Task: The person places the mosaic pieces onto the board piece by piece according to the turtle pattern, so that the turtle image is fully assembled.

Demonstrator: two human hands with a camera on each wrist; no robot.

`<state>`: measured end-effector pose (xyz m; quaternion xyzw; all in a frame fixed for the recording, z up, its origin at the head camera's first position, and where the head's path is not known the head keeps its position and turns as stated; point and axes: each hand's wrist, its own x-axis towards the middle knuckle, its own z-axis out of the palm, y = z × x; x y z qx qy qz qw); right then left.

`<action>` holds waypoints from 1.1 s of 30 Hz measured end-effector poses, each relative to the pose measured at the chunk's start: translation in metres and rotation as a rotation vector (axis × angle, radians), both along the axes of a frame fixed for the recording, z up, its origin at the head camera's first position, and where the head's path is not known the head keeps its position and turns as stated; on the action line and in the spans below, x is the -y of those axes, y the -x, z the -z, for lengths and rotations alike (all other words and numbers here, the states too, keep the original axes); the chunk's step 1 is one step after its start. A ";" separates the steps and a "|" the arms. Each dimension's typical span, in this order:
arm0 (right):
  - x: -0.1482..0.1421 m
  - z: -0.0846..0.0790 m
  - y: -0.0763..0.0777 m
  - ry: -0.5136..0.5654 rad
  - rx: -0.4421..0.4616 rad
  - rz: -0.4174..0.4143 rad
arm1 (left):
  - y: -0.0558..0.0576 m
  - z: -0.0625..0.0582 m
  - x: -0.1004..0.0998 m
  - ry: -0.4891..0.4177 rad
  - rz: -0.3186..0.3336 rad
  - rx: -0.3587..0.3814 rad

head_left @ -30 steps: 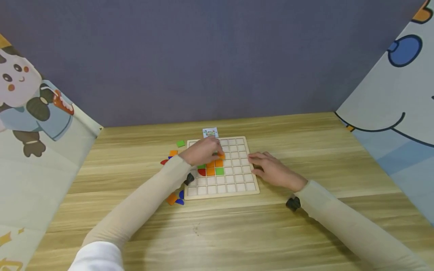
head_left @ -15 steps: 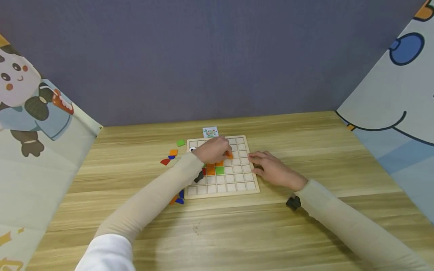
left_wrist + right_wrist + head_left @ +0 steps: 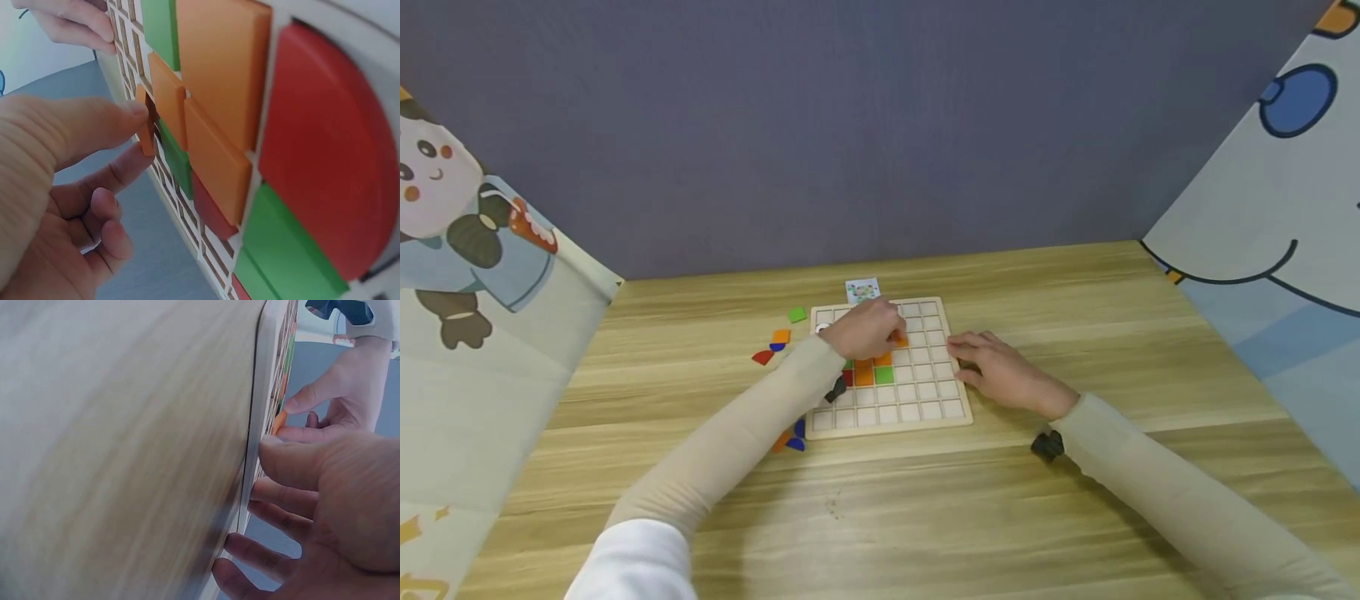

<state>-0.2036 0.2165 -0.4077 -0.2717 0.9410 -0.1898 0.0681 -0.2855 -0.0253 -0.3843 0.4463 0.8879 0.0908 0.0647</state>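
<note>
My left hand (image 3: 865,327) is over a pale wooden grid board (image 3: 910,412) and pinches an orange tile (image 3: 147,141) between thumb and fingers. The tile stands tilted at the grid in the left wrist view, beside placed orange tiles (image 3: 219,56) and a green tile (image 3: 175,156). A large red rounded piece (image 3: 328,150) fills the near side of that view. On the board's right edge rests my right hand (image 3: 1003,375), thumb and fingertips touching the rim (image 3: 262,381). Part of the board lies hidden under the left hand and wrist.
Left of the board lie a loose green tile (image 3: 797,315), an orange tile (image 3: 781,336), a red piece (image 3: 763,357) and blue pieces (image 3: 796,444). A small printed card (image 3: 862,290) lies behind the board. A dark partition (image 3: 880,133) closes off the table's back.
My left hand moved right across the board with the orange tile, then came slightly back left. The right hand has stayed on the board's edge.
</note>
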 end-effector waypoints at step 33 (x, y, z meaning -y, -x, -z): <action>0.001 -0.001 0.000 -0.008 0.024 0.008 | -0.018 -0.024 0.168 -0.125 -0.292 0.018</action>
